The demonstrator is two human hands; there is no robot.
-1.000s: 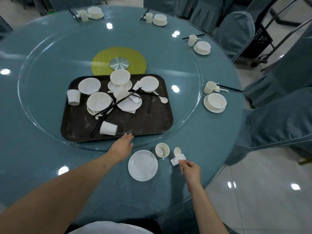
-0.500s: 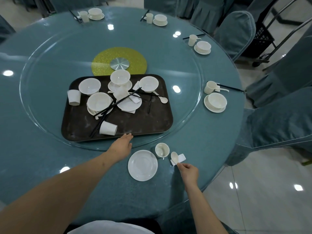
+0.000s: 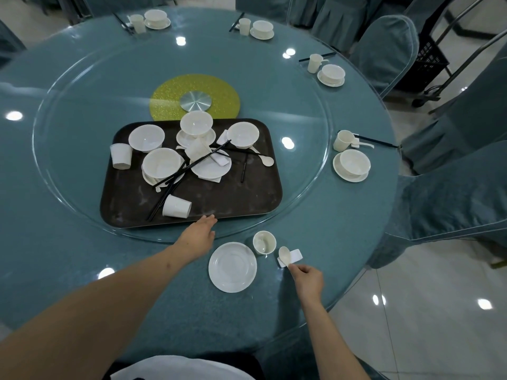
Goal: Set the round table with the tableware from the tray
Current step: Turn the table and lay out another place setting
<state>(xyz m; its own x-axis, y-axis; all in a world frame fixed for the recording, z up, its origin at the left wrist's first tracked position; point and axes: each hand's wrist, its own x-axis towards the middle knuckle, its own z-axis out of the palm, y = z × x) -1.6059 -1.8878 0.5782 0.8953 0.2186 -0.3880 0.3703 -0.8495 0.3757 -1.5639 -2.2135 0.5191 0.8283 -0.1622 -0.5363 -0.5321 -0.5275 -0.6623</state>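
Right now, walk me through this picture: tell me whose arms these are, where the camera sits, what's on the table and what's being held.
No machine here: a person's two bare arms, filmed by a camera on their head looking down. The left hand rests open at the near edge of the dark brown tray, loaded with white bowls, cups and black chopsticks. The right hand pinches the handle of a white ceramic spoon lying on a small white rest. Beside it stand a white cup and a round white plate on the teal round table.

A dark tray (image 3: 247, 198) of jumbled white bowls, cups and black chopsticks sits at table (image 3: 68, 256) centre; at 5 o'clock lie a plate (image 3: 232, 267), upright cup (image 3: 264, 242) and spoon (image 3: 284, 255).
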